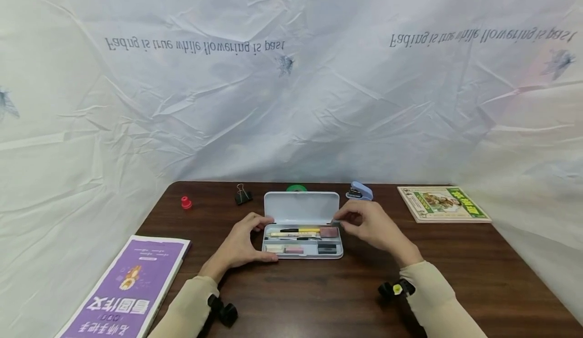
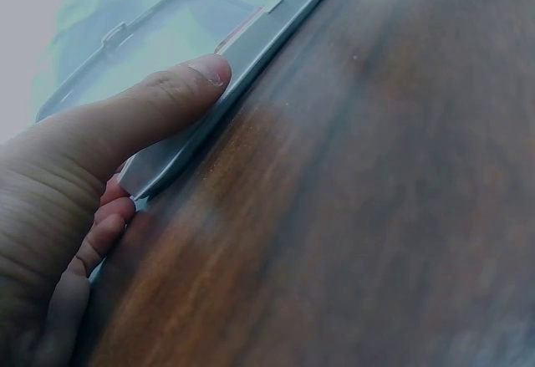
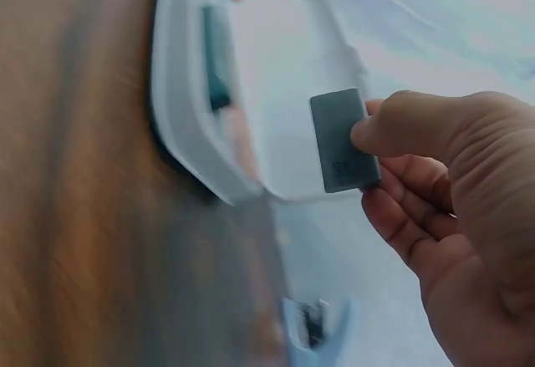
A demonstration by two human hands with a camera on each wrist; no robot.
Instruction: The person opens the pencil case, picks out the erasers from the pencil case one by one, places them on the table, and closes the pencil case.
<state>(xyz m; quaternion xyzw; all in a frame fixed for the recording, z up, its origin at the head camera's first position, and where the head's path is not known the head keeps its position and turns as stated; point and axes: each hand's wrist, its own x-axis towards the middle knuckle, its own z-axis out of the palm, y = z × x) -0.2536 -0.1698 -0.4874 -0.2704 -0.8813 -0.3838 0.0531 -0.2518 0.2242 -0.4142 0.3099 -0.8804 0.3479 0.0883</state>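
An open white pencil case [image 1: 304,256] lies on the table, its lid [image 1: 301,206] raised at the back. My left hand [image 1: 239,242] holds its left end, thumb along the front wall and fingers around the side, as the left wrist view shows. My right hand [image 1: 374,227] pinches a dark grey eraser [image 3: 338,141] between thumb and fingers, beside the case's back right corner. Inside lie a yellow pencil [image 1: 304,230], other slim pens, a reddish block [image 1: 329,232], a white block [image 1: 274,248], a pink one [image 1: 293,250] and a black one [image 1: 327,248].
Behind the case are a black binder clip [image 1: 243,196], green tape [image 1: 296,188] and a blue stapler [image 1: 360,191]. A red cap-like piece [image 1: 186,202] stands at back left. A purple book [image 1: 129,282] lies front left, a green-and-white book [image 1: 444,204] at back right.
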